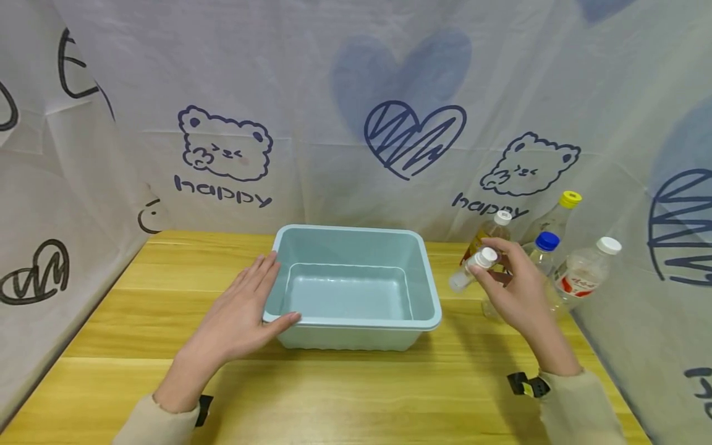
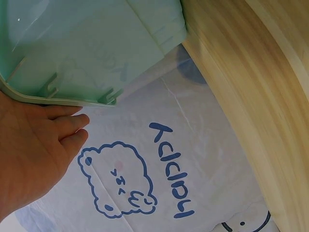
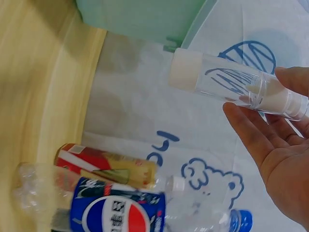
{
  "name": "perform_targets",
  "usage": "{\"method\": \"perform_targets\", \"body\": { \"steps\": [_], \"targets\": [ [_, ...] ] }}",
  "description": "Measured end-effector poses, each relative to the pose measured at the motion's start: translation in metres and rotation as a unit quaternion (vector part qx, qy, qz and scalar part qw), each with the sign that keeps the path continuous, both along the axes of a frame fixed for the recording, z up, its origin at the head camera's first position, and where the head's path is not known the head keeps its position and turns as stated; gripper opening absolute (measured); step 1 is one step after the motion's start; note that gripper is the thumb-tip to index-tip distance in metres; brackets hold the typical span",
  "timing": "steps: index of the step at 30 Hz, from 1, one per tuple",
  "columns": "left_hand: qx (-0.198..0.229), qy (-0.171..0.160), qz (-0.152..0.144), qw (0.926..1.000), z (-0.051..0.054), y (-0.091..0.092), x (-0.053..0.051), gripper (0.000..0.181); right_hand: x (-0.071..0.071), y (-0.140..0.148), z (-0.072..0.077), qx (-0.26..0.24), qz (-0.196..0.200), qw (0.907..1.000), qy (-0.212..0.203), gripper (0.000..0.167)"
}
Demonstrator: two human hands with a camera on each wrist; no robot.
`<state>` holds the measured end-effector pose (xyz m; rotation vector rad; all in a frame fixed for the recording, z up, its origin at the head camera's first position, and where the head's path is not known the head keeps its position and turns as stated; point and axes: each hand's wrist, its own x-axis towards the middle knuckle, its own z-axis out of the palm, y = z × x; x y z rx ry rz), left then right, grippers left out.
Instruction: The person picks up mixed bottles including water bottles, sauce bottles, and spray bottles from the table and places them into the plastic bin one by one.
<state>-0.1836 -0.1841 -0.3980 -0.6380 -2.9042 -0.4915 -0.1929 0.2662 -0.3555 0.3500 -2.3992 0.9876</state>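
A light blue-green plastic bin (image 1: 349, 337) stands on the wooden table. My left hand (image 1: 236, 315) lies with straight fingers along its left rim; in the left wrist view the hand (image 2: 36, 150) touches the edge of the bin (image 2: 96, 53). To the right of the bin, my right hand (image 1: 517, 287) holds a small clear bottle (image 1: 468, 272) with a white cap, tilted above the table. The right wrist view shows that bottle (image 3: 227, 77) pinched between thumb and fingers of the hand (image 3: 280, 164).
Several bottles stand at the right rear: one with a yellow cap (image 1: 570, 199), one with a blue cap (image 1: 547, 241), one white-capped with a red label (image 1: 578, 281). A Pepsi-labelled bottle (image 3: 118, 208) shows in the right wrist view. A printed cloth (image 1: 311, 123) hangs behind.
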Motion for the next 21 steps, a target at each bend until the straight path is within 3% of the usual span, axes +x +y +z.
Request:
{"method": "perform_targets", "body": {
  "steps": [14,21],
  "targets": [
    [0.001,0.004,0.001,1.0000,-0.001,0.000,0.000,0.108,-0.021,-0.018,0.029,0.019,0.056,0.9981,0.015,0.049],
    [0.001,0.007,0.001,1.0000,-0.001,-0.001,0.000,0.108,-0.039,-0.028,0.039,0.031,0.106,0.9934,0.030,0.048]
  ]
}}
